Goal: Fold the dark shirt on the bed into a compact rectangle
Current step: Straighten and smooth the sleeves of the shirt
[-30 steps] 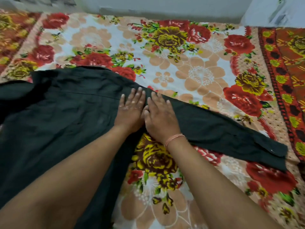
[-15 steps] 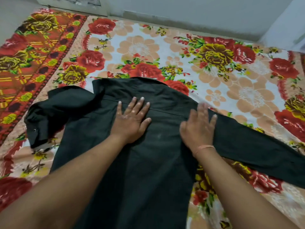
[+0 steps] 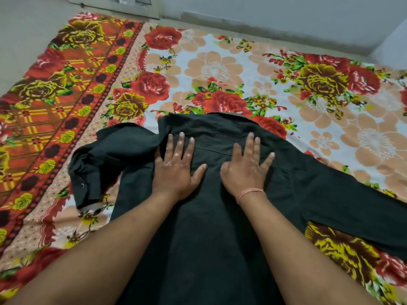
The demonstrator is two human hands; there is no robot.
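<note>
Shirt (image 3: 198, 238) lies back-up on bed (image 3: 220, 69). Your left hand (image 3: 176, 170) and right hand (image 3: 244, 170) press flat below collar, fingers (image 3: 187, 146) spread apart, gripping nothing: likely smoothing yoke before folding. Left sleeve (image 3: 105, 159) bunched, right sleeve (image 3: 352, 208) straight.
</note>
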